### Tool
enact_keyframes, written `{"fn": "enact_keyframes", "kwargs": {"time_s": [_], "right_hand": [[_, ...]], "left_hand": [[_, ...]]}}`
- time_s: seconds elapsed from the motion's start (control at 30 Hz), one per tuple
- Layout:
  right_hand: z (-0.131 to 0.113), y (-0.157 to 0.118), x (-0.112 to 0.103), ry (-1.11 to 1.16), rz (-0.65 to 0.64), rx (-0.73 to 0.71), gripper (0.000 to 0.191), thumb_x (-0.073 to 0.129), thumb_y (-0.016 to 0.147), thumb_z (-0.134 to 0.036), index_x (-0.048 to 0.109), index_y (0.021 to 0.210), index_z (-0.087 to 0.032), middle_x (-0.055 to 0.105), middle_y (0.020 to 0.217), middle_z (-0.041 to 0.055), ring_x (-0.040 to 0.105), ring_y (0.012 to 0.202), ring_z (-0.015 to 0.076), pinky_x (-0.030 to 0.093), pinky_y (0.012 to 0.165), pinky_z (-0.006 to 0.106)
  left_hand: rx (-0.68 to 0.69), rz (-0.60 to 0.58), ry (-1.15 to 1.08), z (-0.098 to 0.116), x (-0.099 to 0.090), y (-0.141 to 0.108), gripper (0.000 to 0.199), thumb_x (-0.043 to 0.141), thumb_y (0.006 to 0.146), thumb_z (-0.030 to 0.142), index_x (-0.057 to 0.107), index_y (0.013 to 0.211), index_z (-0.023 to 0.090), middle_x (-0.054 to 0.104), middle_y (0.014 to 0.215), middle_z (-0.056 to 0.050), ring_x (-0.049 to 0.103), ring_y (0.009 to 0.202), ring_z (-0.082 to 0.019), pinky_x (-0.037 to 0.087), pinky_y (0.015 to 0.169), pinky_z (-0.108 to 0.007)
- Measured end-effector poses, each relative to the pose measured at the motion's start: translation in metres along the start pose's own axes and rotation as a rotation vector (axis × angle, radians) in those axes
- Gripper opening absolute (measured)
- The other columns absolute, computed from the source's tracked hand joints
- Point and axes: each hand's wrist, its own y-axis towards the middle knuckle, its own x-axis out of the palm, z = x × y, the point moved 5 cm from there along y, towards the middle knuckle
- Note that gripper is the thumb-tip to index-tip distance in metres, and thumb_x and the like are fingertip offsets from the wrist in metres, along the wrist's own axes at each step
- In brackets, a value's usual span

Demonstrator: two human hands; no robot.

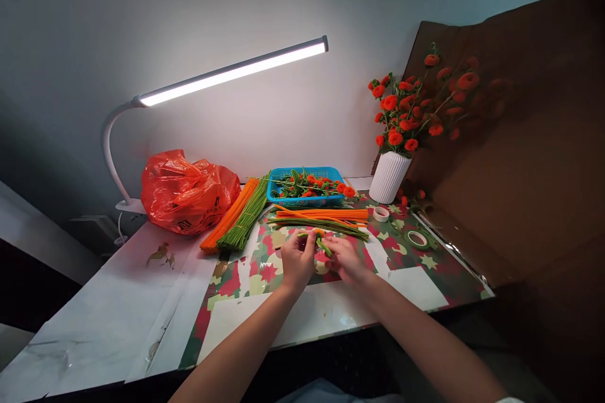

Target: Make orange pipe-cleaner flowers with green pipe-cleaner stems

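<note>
Covering the table, head view: patterned sheet (268,272) in red, green and cream.
Wall (212,0): pale, lit by a straight bar lamp (236,72).
Print: dark marks on the crinkled red plastic bag (189,192), too small to read.
Forms: ribbed white vase (390,177); openwork blue basket (307,202); slender orange stems (340,215).
Hands: left hand (297,259) and right hand (348,259) pinch a small green-and-orange piece (325,247) above the sheet, just before the stems.
</note>
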Motion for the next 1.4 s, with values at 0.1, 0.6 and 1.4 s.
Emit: {"fn": "enact_keyframes", "kwargs": {"time_s": [0.1,0.6,1.4], "right_hand": [[0.007,-0.001,0.002,0.121,-0.170,0.319,0.026,0.068,0.067,-0.038,0.051,0.065,-0.019,0.044,0.053,-0.0050,0.044,0.049,0.0105,0.037,0.047,0.024],[-0.042,0.006,-0.021,-0.615,-0.077,-0.307,0.022,0.069,0.067,-0.036,0.060,0.079,-0.019,0.057,0.073,0.0004,0.051,0.066,0.0152,0.039,0.058,0.026],[-0.029,0.007,-0.029,-0.304,-0.278,-0.284,0.037,0.065,0.073,-0.055,0.065,0.065,-0.018,0.048,0.089,0.0028,0.048,0.066,0.0116,0.043,0.053,0.022]], "left_hand": [[0.075,-0.029,0.055,0.006,-0.001,-0.002,0.023,0.057,0.083,0.039,0.062,0.077,0.018,0.060,0.062,0.000,0.054,0.053,-0.012,0.043,0.051,-0.022],[-0.377,-0.220,-0.194,-0.019,0.009,0.009,0.038,0.062,0.071,0.053,0.048,0.064,0.018,0.042,0.042,0.008,0.034,0.034,-0.005,0.025,0.036,-0.017],[-0.496,-0.441,-0.426,-0.014,0.011,0.002,0.036,0.078,0.065,0.033,0.064,0.095,0.018,0.061,0.098,-0.004,0.061,0.077,-0.012,0.055,0.069,-0.024]]}}
